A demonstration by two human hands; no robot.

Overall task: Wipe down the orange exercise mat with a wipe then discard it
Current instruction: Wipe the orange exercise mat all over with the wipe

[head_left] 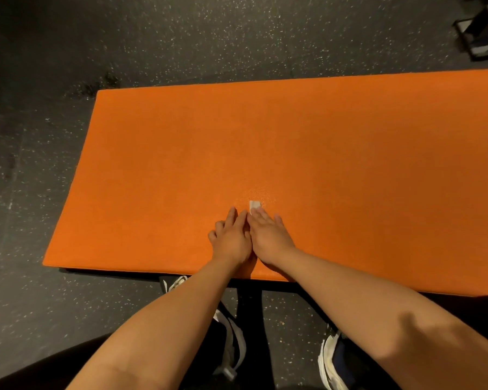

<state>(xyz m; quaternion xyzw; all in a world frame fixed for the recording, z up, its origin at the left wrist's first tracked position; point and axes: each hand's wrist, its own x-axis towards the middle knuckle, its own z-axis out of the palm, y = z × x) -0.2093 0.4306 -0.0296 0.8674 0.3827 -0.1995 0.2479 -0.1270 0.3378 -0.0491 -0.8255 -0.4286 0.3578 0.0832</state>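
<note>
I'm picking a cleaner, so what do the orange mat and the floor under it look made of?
The mat looks like dense foam or vinyl-covered foam: a matte, finely grained orange skin and a thick edge. The floor looks like rubber gym flooring: dark, matte, with pale flecks. The wipe under the right hand is a small pale piece, cloth or paper; too little shows.

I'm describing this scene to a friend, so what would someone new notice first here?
The big orange exercise mat fills the middle of the view, bright against the dark speckled floor. Near its close edge, the left hand and right hand press flat side by side, with a small white wipe peeking out past the right hand's fingertips. White sneakers show below the mat.
</note>
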